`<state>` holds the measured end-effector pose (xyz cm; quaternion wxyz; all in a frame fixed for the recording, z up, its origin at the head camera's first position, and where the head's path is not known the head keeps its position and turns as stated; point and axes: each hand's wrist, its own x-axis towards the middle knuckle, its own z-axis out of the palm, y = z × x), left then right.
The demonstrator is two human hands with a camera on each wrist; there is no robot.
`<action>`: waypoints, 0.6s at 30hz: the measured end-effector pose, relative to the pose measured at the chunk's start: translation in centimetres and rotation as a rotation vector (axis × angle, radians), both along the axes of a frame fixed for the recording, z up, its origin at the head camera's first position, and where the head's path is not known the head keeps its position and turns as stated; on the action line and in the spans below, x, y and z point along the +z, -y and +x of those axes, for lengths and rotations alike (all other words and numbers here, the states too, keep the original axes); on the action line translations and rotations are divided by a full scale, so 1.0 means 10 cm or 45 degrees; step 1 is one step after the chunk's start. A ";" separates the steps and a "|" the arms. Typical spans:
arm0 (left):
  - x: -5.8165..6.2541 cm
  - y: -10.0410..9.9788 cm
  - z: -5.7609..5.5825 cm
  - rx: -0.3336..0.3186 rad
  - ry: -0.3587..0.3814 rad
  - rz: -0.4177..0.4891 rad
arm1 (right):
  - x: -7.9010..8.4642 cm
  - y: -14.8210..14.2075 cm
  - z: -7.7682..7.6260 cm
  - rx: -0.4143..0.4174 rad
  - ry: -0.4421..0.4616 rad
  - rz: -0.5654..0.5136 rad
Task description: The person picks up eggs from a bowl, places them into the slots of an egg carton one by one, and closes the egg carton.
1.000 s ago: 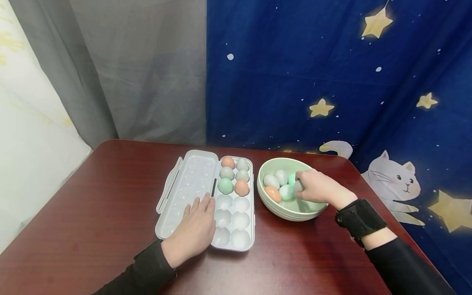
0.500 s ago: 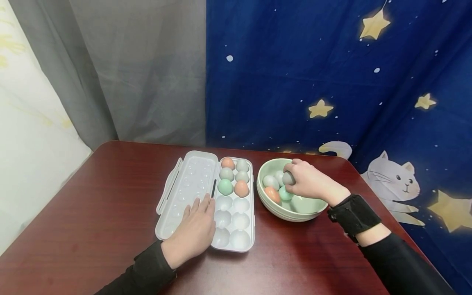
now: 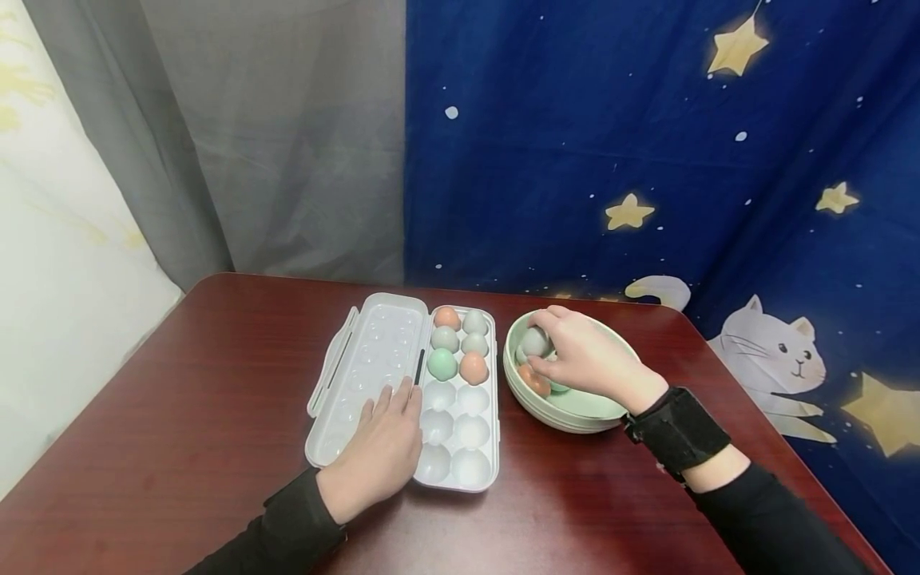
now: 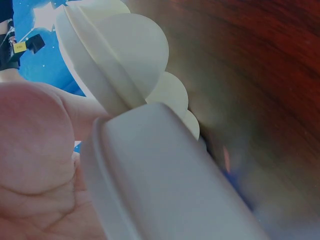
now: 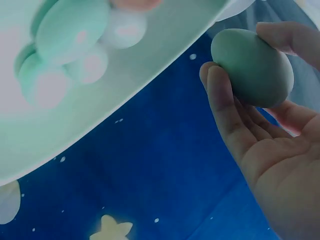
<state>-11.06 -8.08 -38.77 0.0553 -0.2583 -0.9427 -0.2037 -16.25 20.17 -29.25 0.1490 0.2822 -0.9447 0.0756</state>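
A grey-green egg [image 3: 535, 342] is pinched between the thumb and fingers of my right hand [image 3: 592, 359], above the left side of the pale green bowl [image 3: 564, 421]. The right wrist view shows the same egg [image 5: 252, 67] outside the bowl's rim, with more eggs [image 5: 72, 30] inside. My left hand [image 3: 381, 455] rests with extended fingers on the white egg box, across its opened lid [image 3: 381, 335] and hinge side. Orange, grey and green eggs fill the far rows of its tray; the near cups [image 3: 470, 431] hold none. The left wrist view shows my palm [image 4: 35, 145] against the box.
Both containers stand on a dark red-brown table [image 3: 237, 383], the bowl just right of the egg box. A grey curtain [image 3: 302, 144] and a blue star-patterned curtain [image 3: 546, 160] hang behind the table's far edge.
My right hand has lifted the grey-green egg and carried it left across the bowl, toward the egg box. The left hand has stayed in place.
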 end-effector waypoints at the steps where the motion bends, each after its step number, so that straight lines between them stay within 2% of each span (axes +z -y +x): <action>1: 0.00 0.00 0.00 0.001 0.000 -0.002 | -0.01 0.03 0.01 0.014 -0.003 -0.012; 9: -0.01 0.01 0.00 0.006 -0.021 -0.008 | -0.11 0.33 0.09 0.192 -0.068 -0.075; 18: -0.01 0.01 0.01 0.019 -0.068 -0.047 | -0.27 0.69 0.21 0.181 -0.009 -0.054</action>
